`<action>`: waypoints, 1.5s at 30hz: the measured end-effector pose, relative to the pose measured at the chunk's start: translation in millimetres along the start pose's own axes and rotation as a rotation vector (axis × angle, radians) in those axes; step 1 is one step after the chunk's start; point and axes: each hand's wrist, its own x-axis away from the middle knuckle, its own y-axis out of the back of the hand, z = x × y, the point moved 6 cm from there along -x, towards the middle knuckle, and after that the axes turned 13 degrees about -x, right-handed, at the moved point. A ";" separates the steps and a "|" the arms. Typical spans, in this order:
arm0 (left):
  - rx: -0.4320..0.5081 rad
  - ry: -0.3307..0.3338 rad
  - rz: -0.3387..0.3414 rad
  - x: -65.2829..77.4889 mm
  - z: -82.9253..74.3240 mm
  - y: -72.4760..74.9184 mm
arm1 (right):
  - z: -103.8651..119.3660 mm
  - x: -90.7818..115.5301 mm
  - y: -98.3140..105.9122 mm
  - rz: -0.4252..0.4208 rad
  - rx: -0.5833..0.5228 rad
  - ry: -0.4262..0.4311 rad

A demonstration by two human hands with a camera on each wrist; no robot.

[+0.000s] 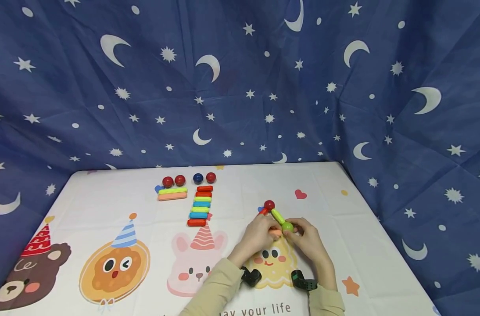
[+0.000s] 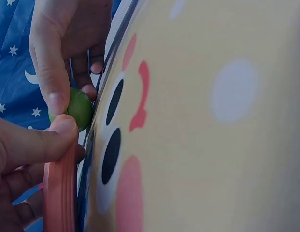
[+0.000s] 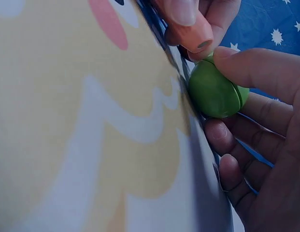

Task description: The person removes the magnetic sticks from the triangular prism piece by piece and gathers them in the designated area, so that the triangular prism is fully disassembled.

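Note:
My left hand (image 1: 260, 235) pinches an orange rod (image 2: 62, 188) between thumb and fingers, its end close to a green ball (image 3: 215, 92). With thumb and fingers my right hand (image 1: 306, 237) grips that ball from the right side. A yellow-green rod (image 1: 278, 216) runs from the green ball up to a red ball (image 1: 269, 205). Down-left from the red ball goes a red rod (image 1: 263, 212), partly hidden behind the left hand. In the right wrist view a small dark hole shows in the orange rod's end, a little apart from the ball.
Further left lie several short rods (image 1: 200, 210) in a column, with a blue ball (image 1: 198, 178) and a red ball (image 1: 211, 177) above. Beside them are two more red balls (image 1: 173, 181) and two longer rods (image 1: 173, 193). A printed white cloth (image 1: 121, 197) covers the table.

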 end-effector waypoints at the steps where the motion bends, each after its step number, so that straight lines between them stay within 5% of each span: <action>1: 0.018 -0.006 0.006 0.6 0.2 0.5 | 0.4 0.0 0.5 -0.004 0.003 0.000; 7: 0.126 -0.005 -0.031 12.0 9.1 15.7 | -0.1 -0.5 2.4 -0.012 0.013 -0.019; 13: 0.114 0.005 -0.114 33.0 33.2 48.1 | -1.1 -1.4 3.6 -0.026 0.013 -0.039; 26: -0.168 0.043 -0.304 77.3 126.9 121.4 | -2.2 0.4 0.3 -0.022 0.024 -0.055; 36: -0.264 0.142 -0.213 73.7 204.0 133.2 | -4.5 0.8 -1.6 -0.026 0.019 -0.066; 45: -0.382 0.153 -0.093 60.2 229.9 127.5 | -6.7 0.5 -1.2 -0.022 0.009 -0.092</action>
